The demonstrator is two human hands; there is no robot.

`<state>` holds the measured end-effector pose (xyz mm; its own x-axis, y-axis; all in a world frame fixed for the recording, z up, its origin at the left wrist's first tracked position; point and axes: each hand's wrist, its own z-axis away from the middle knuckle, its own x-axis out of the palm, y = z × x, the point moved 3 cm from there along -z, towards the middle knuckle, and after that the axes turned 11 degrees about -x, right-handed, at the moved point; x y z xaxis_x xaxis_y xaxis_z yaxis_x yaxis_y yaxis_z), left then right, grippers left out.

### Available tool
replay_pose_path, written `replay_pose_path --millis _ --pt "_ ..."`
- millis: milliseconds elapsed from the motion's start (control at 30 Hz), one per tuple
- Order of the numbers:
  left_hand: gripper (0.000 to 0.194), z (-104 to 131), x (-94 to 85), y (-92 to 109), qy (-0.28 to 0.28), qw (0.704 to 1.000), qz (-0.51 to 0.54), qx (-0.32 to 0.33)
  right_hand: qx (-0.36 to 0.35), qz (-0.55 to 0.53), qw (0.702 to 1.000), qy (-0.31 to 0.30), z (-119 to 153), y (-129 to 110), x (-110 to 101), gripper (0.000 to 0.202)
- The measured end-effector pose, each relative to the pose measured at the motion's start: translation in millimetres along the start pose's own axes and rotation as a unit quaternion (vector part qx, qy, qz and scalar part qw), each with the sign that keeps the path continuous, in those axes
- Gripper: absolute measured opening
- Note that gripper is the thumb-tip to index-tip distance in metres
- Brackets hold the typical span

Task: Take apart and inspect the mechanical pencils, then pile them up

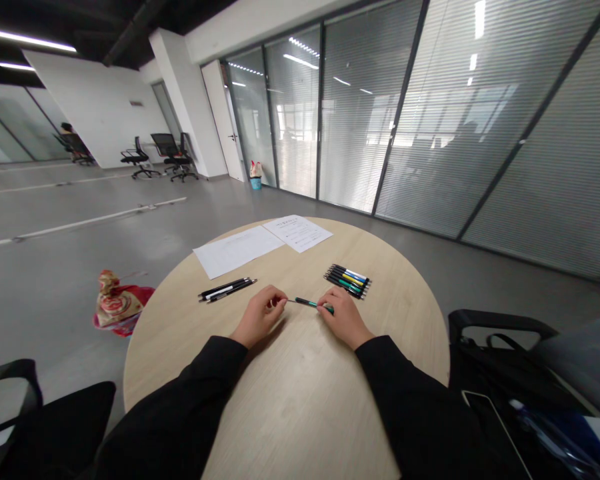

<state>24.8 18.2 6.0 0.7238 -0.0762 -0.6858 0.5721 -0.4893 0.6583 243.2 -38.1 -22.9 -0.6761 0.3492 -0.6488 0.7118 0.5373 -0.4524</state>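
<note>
Over the middle of the round table, my right hand (341,313) pinches a green and black pen barrel (306,303), its dark end pointing left. My left hand (264,312) is closed, thumb and fingertips together on a thin dark rod that looks like a pen refill (291,301). The rod points at the barrel's dark end; whether the two touch I cannot tell. Just beyond my right hand lies a row of several pens (347,280) with white, blue, yellow and green parts. Beyond my left hand are a few black and white pens (226,291).
Two sheets of paper, one blank-looking (240,250) and one printed (297,232), lie at the far side of the wooden table (300,413). Chairs stand at both sides, with a phone (495,427) on the right one. A red and gold bag (120,303) sits on the floor at left.
</note>
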Motion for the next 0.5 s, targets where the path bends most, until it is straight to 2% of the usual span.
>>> replay_pose_path --millis 200,333,500 --pt "0.016 -3.9 -2.8 -9.9 0.038 0.998 -0.031 -0.025 0.001 0.014 1.0 -0.008 0.9 0.7 1.9 0.01" --pt "0.013 -6.8 -5.7 -19.4 0.069 0.993 -0.079 -0.055 0.005 0.063 0.998 -0.024 1.4 -1.5 1.6 0.011" --pt "0.013 -5.4 -1.9 -23.1 0.038 0.982 -0.177 -0.05 -0.003 0.121 0.992 -0.045 2.5 -4.1 2.9 0.01"
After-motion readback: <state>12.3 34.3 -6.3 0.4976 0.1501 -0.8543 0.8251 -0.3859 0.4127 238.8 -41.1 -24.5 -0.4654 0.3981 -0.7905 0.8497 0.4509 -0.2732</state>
